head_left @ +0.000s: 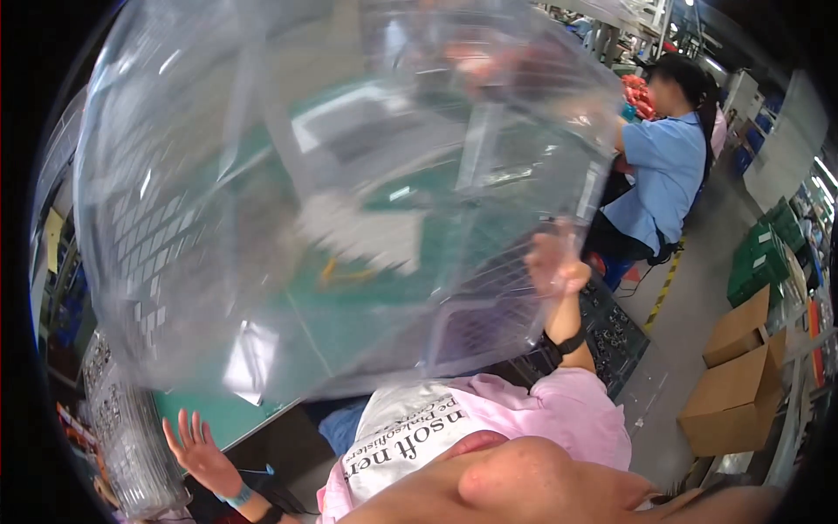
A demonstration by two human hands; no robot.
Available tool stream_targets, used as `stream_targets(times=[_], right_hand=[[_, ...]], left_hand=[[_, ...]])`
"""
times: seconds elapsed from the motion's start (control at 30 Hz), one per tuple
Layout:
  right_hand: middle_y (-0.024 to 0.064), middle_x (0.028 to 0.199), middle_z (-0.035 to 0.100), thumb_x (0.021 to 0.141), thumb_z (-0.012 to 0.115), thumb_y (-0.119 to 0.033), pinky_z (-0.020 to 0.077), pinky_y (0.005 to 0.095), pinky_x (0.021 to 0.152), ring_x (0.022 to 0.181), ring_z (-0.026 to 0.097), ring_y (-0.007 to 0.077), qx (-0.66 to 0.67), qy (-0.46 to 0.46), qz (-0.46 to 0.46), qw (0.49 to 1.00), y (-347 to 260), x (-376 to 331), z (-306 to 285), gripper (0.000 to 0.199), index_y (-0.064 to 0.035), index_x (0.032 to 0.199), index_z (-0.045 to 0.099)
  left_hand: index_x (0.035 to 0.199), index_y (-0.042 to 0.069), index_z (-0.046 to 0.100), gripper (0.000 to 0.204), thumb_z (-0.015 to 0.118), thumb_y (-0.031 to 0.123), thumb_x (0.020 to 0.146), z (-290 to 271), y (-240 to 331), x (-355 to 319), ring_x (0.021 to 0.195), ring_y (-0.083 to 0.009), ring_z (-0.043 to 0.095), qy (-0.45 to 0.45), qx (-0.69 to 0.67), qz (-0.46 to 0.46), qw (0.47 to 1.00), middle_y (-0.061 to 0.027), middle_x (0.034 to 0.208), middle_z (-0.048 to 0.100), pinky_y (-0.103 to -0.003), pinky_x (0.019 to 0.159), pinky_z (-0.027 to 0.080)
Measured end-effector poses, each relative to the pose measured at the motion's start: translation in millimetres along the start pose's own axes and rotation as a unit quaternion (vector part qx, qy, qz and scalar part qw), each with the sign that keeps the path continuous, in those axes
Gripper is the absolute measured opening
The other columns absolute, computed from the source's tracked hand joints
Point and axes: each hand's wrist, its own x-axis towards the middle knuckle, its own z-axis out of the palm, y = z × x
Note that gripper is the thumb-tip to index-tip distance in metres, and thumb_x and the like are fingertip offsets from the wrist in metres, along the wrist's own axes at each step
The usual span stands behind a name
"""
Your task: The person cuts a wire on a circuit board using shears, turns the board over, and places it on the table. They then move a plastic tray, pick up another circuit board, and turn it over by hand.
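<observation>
A large clear plastic tray [157, 236] with moulded grid patterns is raised in front of me, blurred by motion and filling much of the view. My right hand [557, 259], with a black band at its wrist, grips the tray's right edge; some of its fingers show through the plastic. My left hand [203, 454] is at the lower left with its fingers spread and nothing in it. It is apart from the raised tray, near a stack of similar clear trays [131, 437]. Below the raised tray lies a green tabletop [209, 419], seen partly through the plastic.
A white sheet [250, 360] lies on the tabletop. Right of my right arm is a dark tray of small parts [615, 336]. A co-worker in a blue shirt [659, 166] sits at the upper right. Cardboard boxes [731, 402] and green crates [759, 262] stand along the right.
</observation>
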Motion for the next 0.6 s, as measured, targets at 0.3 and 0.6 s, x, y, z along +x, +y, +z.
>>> stream_targets(times=[0.3, 0.6], right_hand=[[0.0166, 0.132, 0.029, 0.065, 0.04, 0.002, 0.0397, 0.0409, 0.091, 0.116, 0.036, 0.0348, -0.094, 0.056, -0.261, 0.959, -96.3, -32.5, 28.2, 0.068, -0.0078, 0.13, 0.025], [0.0265, 0.113, 0.043, 0.077, 0.043, -0.014, 0.0375, 0.0479, 0.086, 0.102, 0.045, 0.0399, -0.368, 0.234, -0.337, 0.835, -152.5, 187.7, 110.3, 0.036, 0.0048, 0.108, 0.038]], left_hand=[[0.125, 0.004, 0.032, 0.046, 0.043, 0.028, 0.087, 81.6, -95.0, 53.9, 0.091, -0.0189, 0.053, -0.274, 0.095, 0.007, 0.957, -0.0117, 0.111, 0.05, -0.028, 0.08, 0.041], [0.119, 0.001, 0.038, 0.037, 0.044, 0.016, 0.086, 104.8, -110.3, 61.5, 0.087, -0.0191, 0.054, -0.284, 0.223, -0.042, 0.931, -0.0127, 0.104, 0.053, -0.029, 0.078, 0.041]])
